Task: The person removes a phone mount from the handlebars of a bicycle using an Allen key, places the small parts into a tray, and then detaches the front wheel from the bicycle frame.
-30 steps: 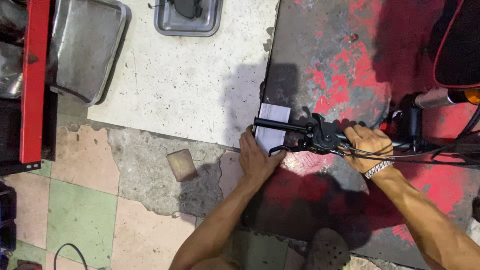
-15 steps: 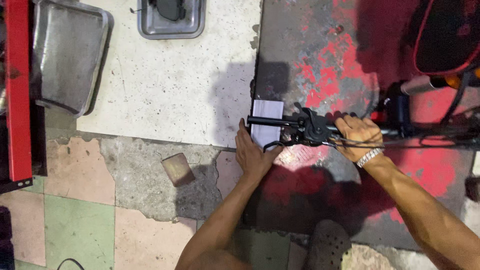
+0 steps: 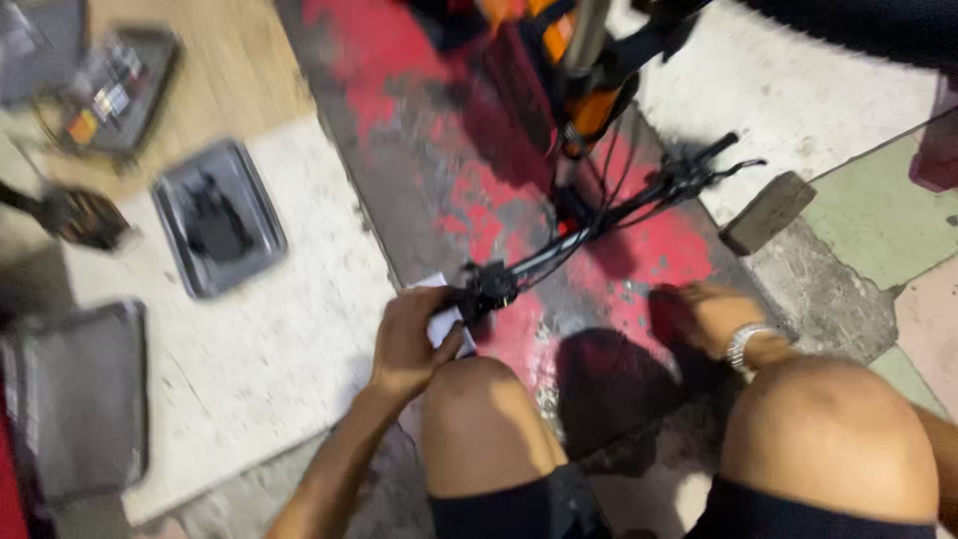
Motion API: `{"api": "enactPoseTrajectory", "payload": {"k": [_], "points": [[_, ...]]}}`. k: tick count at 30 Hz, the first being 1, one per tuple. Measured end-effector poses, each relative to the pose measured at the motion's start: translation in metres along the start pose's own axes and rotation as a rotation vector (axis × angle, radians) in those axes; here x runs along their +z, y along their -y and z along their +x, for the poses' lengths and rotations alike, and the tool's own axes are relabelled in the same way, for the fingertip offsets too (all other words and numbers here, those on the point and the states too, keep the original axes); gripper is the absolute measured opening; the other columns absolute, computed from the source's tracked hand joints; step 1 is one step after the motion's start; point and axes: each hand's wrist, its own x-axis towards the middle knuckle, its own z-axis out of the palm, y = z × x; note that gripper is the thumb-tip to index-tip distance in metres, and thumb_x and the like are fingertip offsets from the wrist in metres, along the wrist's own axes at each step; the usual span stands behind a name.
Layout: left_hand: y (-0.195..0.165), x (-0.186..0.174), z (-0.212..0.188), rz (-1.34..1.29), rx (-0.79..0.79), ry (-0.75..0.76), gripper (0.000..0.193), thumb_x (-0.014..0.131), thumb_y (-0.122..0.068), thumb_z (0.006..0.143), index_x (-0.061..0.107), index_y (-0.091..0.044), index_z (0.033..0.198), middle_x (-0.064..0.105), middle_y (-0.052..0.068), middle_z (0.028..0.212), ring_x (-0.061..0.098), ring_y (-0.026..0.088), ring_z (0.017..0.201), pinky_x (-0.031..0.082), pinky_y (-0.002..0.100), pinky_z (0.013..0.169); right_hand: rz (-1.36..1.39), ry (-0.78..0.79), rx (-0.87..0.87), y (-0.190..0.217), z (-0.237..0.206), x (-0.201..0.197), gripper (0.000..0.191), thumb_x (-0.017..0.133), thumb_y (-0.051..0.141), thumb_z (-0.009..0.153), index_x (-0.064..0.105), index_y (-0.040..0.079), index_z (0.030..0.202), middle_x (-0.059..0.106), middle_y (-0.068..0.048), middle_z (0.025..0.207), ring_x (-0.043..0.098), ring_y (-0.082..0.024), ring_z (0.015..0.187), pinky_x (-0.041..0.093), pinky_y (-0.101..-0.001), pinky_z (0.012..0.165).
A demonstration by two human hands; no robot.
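My left hand (image 3: pixel 409 337) is closed round the near end of a black bicycle handlebar (image 3: pixel 599 225), just above my left knee (image 3: pixel 479 419). A white sheet of paper (image 3: pixel 440 326) shows under that hand. The handlebar runs up to the right, with a brake lever and cables, to an orange and black bicycle frame (image 3: pixel 589 85). My right hand (image 3: pixel 711 307), a metal band on its wrist, lies low over the red-painted floor beside my right knee (image 3: pixel 828 429); it holds nothing and is off the bar. The picture is blurred.
A grey metal tray (image 3: pixel 170 235) with dark parts lies on a pale slab to the left. A larger tray (image 3: pixel 75 399) sits at the left edge. A wooden block (image 3: pixel 766 212) lies right of the handlebar's far end. A case of small tools (image 3: pixel 120 85) is at top left.
The view has swung round and my knees are now in sight. My right hand has left the handlebar and dropped toward the floor. My left hand now grips the bar's end.
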Motion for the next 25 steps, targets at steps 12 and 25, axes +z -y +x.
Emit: {"api": "enactPoseTrajectory", "payload": {"k": [12,25], "points": [[-0.249,0.192,0.263,0.275,0.389,1.073,0.056,0.073,-0.044,0.082,0.067,-0.005,0.122,0.069,0.022,0.118,0.067,0.037,0.107,0.053,0.046,0.091,0.638,-0.066,0.659,-0.158,-0.039,-0.094,0.098,0.064,0.077,0.079,0.067,-0.01,0.123,0.061,-0.035,0.134,0.061,-0.045,0.127,0.049,-0.046,0.108],[-0.236,0.373,0.382,0.366,-0.431,0.485,0.054,0.069,-0.039,0.087,0.061,-0.012,0.133,0.064,0.018,0.136,0.054,0.037,0.131,0.039,0.053,0.111,0.711,-0.498,0.465,-0.231,0.059,-0.009,0.118,0.095,0.043,0.059,0.034,0.003,0.152,0.042,-0.025,0.145,0.042,-0.043,0.131,0.037,-0.0541,0.11]]}}
